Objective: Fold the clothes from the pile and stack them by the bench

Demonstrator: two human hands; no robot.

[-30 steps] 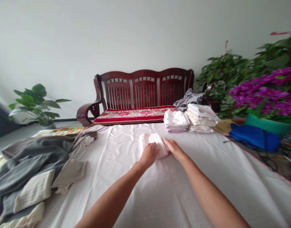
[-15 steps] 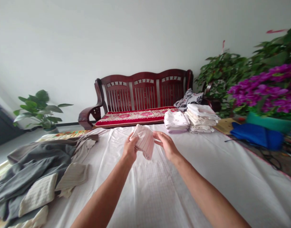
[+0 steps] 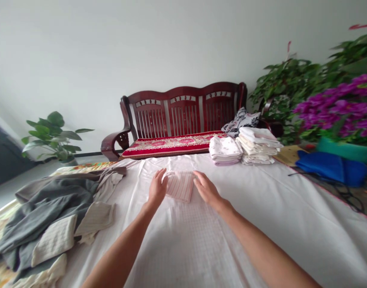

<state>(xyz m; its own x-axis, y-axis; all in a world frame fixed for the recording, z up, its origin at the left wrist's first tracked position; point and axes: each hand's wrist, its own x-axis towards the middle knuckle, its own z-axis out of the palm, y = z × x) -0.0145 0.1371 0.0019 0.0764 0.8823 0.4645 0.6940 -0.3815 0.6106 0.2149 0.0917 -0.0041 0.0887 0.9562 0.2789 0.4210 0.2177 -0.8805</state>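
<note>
A folded pink striped cloth [image 3: 180, 187] lies flat on the white sheet [image 3: 189, 248] in front of me. My left hand [image 3: 157, 187] is at its left edge, fingers stretched out and not gripping. At the cloth's right side is my right hand [image 3: 208, 188], also with fingers extended and holding nothing. Whether the fingertips touch the cloth I cannot tell. Farther back to the right stand a stack of folded white patterned cloths [image 3: 225, 150] and a taller stack of cream and white cloths [image 3: 258, 146].
Loose grey clothes [image 3: 60, 208] and pale garments [image 3: 56, 240] lie in a heap on the left. A wooden bench [image 3: 183, 108] with a red cover stands behind the sheet. At right are a blue cloth item [image 3: 332, 168], dark cables and purple flowers [image 3: 339, 106].
The pink striped cloth, held up in my left hand before, now rests on the sheet. My left hand has let go, and both hands flank it. The view has shifted slightly.
</note>
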